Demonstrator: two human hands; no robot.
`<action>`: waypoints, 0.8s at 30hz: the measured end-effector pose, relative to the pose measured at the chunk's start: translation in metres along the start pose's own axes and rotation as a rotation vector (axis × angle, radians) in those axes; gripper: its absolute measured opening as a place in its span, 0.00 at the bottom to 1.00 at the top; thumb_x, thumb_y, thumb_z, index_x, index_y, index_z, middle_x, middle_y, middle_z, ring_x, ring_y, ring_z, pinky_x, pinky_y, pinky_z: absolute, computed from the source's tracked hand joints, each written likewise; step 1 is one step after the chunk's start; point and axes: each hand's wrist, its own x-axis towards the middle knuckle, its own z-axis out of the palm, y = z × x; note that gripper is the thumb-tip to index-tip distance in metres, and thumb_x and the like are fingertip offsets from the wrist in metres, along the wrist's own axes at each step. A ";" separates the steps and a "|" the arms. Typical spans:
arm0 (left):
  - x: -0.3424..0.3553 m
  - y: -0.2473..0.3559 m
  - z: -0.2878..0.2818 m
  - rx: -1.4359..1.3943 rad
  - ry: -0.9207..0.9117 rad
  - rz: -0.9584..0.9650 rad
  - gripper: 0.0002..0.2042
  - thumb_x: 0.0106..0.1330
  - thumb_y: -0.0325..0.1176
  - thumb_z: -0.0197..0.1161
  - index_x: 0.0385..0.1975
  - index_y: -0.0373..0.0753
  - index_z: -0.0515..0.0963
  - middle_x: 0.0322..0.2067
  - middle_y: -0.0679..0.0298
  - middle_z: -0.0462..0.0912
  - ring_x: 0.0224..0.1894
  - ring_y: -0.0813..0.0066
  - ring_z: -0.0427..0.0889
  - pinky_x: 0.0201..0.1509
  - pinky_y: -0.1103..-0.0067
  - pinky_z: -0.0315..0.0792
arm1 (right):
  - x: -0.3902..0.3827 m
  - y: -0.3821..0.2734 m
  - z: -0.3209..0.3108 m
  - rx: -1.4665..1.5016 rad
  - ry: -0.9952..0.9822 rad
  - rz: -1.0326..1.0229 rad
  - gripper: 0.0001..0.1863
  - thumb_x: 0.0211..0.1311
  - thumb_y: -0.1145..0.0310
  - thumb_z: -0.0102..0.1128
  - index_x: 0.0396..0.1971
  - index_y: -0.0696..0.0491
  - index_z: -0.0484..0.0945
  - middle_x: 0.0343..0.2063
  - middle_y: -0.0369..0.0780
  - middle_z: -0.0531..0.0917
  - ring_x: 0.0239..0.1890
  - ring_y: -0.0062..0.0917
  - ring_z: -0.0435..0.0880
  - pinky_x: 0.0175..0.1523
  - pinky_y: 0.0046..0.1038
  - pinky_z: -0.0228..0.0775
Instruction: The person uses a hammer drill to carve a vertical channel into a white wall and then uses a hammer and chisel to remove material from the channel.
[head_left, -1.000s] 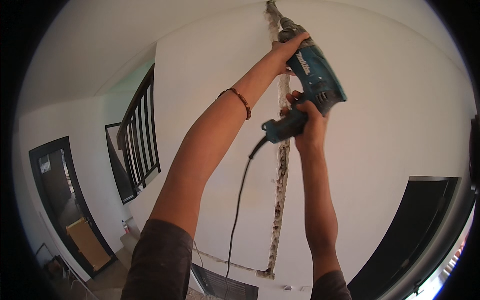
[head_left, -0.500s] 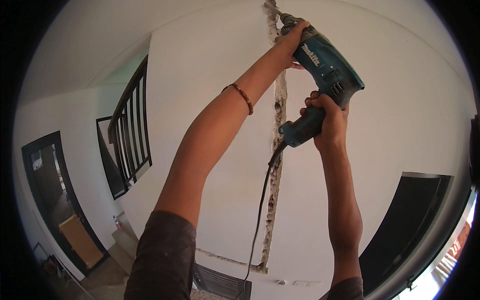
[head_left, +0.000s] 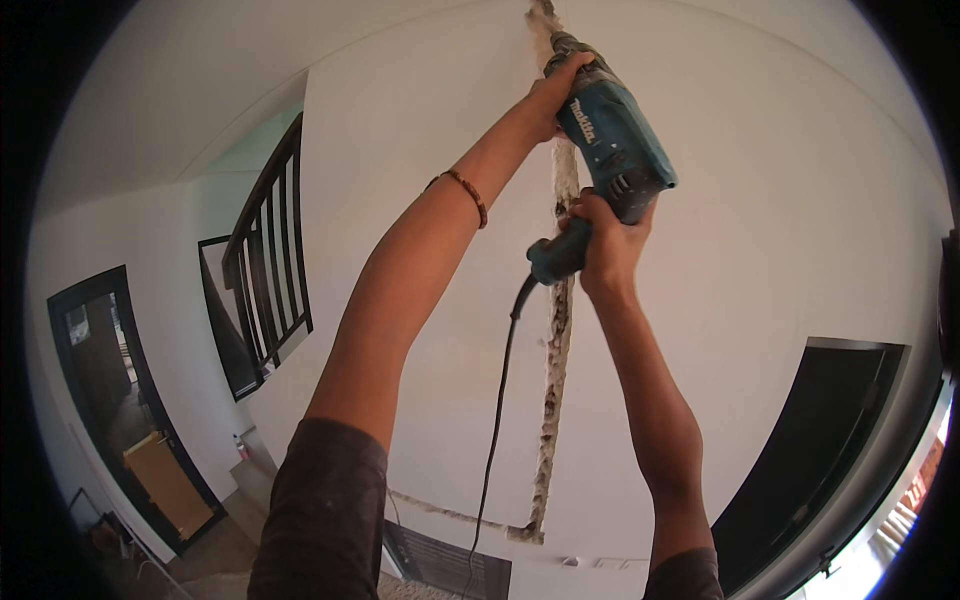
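Both my arms reach up to a teal and black rotary hammer drill (head_left: 622, 140), tilted with its front end toward the upper left. My left hand (head_left: 558, 98) wraps round its front part, just behind the chuck. Lower down, my right hand (head_left: 612, 245) grips the rear handle, its fingers partly hidden behind it. The bit's tip sits at the top of a rough chiselled groove (head_left: 553, 400) that runs down the white wall (head_left: 450, 400); dust blurs the spot. A black power cord (head_left: 497, 400) hangs from the handle toward the floor.
A dark stair railing (head_left: 270, 250) stands at the left, with a dark-framed door (head_left: 135, 400) beyond it. At the lower right is a dark panel (head_left: 815, 460) beside a bright opening. A shallower groove (head_left: 450, 512) branches left near the wall's bottom.
The drill and both hands have shifted left, and the drill stands a little steeper. Its bit now reaches into the groove's upper end, where dust shows. The cord has swung left.
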 end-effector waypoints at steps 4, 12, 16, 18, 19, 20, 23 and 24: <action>0.002 -0.025 -0.026 -0.052 -0.087 0.017 0.42 0.54 0.65 0.61 0.60 0.36 0.67 0.49 0.53 0.78 0.51 0.59 0.80 0.55 0.59 0.74 | -0.016 0.042 0.002 -0.102 0.009 -0.058 0.28 0.48 0.79 0.56 0.52 0.55 0.60 0.29 0.42 0.76 0.24 0.26 0.79 0.30 0.30 0.76; 0.007 -0.040 -0.082 -0.020 -0.061 -0.014 0.43 0.57 0.61 0.62 0.64 0.31 0.63 0.54 0.48 0.75 0.54 0.57 0.78 0.57 0.60 0.74 | -0.021 0.137 0.041 0.026 0.088 -0.077 0.25 0.50 0.82 0.57 0.48 0.55 0.59 0.30 0.42 0.77 0.27 0.27 0.80 0.34 0.32 0.76; 0.015 -0.036 -0.086 0.065 -0.012 -0.059 0.50 0.53 0.60 0.67 0.65 0.23 0.56 0.54 0.43 0.74 0.55 0.55 0.79 0.56 0.61 0.76 | -0.023 0.146 0.049 0.239 0.081 -0.021 0.28 0.50 0.83 0.55 0.52 0.55 0.58 0.34 0.43 0.76 0.33 0.27 0.80 0.37 0.34 0.78; 0.014 -0.028 -0.065 0.251 0.198 -0.084 0.53 0.52 0.59 0.68 0.65 0.20 0.51 0.55 0.38 0.71 0.57 0.54 0.77 0.57 0.61 0.75 | -0.014 0.147 0.047 0.421 0.070 0.044 0.28 0.50 0.83 0.53 0.54 0.55 0.59 0.38 0.43 0.76 0.38 0.29 0.79 0.40 0.36 0.78; 0.013 -0.024 -0.053 0.348 0.305 -0.095 0.55 0.52 0.59 0.69 0.65 0.19 0.49 0.55 0.36 0.70 0.58 0.53 0.76 0.58 0.62 0.74 | -0.009 0.148 0.047 0.545 0.064 0.101 0.27 0.51 0.83 0.51 0.53 0.55 0.61 0.39 0.43 0.76 0.40 0.30 0.79 0.41 0.37 0.79; 0.015 -0.025 -0.050 0.433 0.328 -0.076 0.58 0.51 0.58 0.70 0.64 0.17 0.45 0.56 0.34 0.68 0.57 0.52 0.76 0.57 0.62 0.75 | -0.005 0.150 0.051 0.666 0.053 0.151 0.26 0.51 0.83 0.50 0.53 0.55 0.62 0.40 0.43 0.75 0.43 0.31 0.79 0.43 0.38 0.79; 0.017 -0.040 -0.062 0.573 0.366 -0.062 0.65 0.49 0.60 0.71 0.64 0.14 0.34 0.59 0.29 0.61 0.57 0.48 0.75 0.54 0.65 0.78 | -0.028 0.151 0.048 0.741 0.056 0.286 0.25 0.51 0.80 0.49 0.54 0.56 0.65 0.44 0.42 0.76 0.52 0.32 0.76 0.49 0.40 0.75; 0.011 -0.044 -0.055 0.514 0.327 -0.090 0.65 0.49 0.60 0.71 0.64 0.14 0.33 0.60 0.29 0.60 0.57 0.48 0.75 0.54 0.66 0.78 | -0.037 0.142 0.037 0.696 0.083 0.297 0.26 0.51 0.80 0.49 0.54 0.57 0.66 0.45 0.42 0.76 0.53 0.32 0.76 0.50 0.40 0.73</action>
